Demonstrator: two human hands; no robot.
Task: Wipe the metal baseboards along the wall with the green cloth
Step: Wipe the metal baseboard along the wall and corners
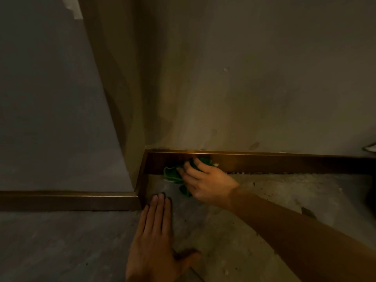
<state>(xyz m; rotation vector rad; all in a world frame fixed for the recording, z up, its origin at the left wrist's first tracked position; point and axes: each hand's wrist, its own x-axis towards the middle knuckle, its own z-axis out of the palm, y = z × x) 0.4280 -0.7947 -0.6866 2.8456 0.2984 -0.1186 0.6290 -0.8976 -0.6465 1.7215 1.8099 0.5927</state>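
A brown metal baseboard [274,162] runs along the foot of the far wall, turns an outer corner at the left and continues as a nearer strip [67,200]. My right hand [205,180] presses a crumpled green cloth [172,174] against the far baseboard, just right of the corner. Part of the cloth is hidden under my fingers and palm. My left hand [156,235] lies flat on the floor in front of the corner, fingers together and pointing at the wall, holding nothing.
The grey floor [254,202] carries dust and small crumbs, thickest along the baseboard's lower edge to the right. A pale object [371,148] pokes in at the right edge. The beige wall [244,78] rises behind; the light is dim.
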